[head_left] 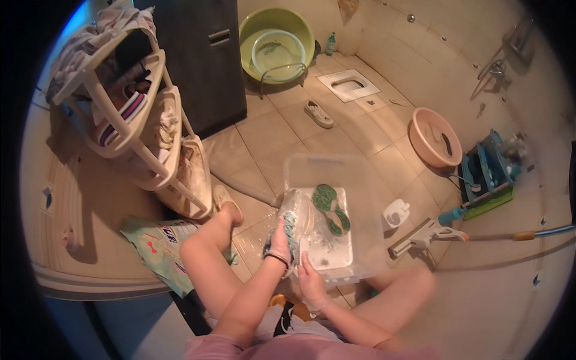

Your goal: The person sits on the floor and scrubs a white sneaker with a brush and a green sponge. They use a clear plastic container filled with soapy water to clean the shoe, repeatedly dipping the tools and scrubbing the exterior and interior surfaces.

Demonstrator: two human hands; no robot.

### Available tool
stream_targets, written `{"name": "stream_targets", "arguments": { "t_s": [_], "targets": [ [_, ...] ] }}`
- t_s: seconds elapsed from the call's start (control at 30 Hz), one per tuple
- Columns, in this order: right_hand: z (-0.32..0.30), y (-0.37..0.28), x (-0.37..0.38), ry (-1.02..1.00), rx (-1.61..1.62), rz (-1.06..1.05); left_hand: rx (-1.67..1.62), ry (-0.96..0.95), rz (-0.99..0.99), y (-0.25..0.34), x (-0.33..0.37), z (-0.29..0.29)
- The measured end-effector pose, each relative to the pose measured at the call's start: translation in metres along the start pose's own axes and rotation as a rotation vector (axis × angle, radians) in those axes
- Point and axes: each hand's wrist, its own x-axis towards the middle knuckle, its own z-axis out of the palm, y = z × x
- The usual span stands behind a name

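Observation:
A wet, pale shoe (294,207) hangs over the left side of a translucent plastic tub (363,180), its toe pointing away from me. My left hand (279,241) grips the shoe at its blue-green, opened upper. In my right hand (312,285) is a small white brush (304,245), held upright beside the shoe's heel end. Whether its bristles touch the shoe I cannot tell. Inside the tub, a second shoe (330,207) lies with its green sole facing up, in a little water with dark specks.
To the left stands a tiered shelf (171,138); a green plastic bag (156,246) lies by my left leg. A hose (246,189) reaches the tub. Right are a white jug (396,213), squeegee (420,237), pink basin (435,138) and blue rack (489,168). Ahead are a loose shoe (318,114) and squat toilet (348,86).

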Motion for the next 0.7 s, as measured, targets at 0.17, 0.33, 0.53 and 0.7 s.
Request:
{"name": "stream_targets", "arguments": {
  "t_s": [0.17,0.33,0.53,0.7],
  "targets": [
    [-0.013,-0.022,0.103,0.014,-0.040,0.115,0.044,-0.012,-0.015,-0.001,0.005,-0.003],
    [-0.027,-0.058,0.146,-0.013,0.049,0.205,-0.016,-0.054,0.032,-0.008,0.023,-0.014],
    [-0.001,-0.003,0.006,-0.072,0.028,0.038,-0.077,-0.078,-0.064,0.002,0.013,-0.018],
    [-0.011,-0.032,0.128,0.036,-0.065,0.108,-0.017,-0.051,0.012,-0.002,0.015,-0.014]
  ]
}}
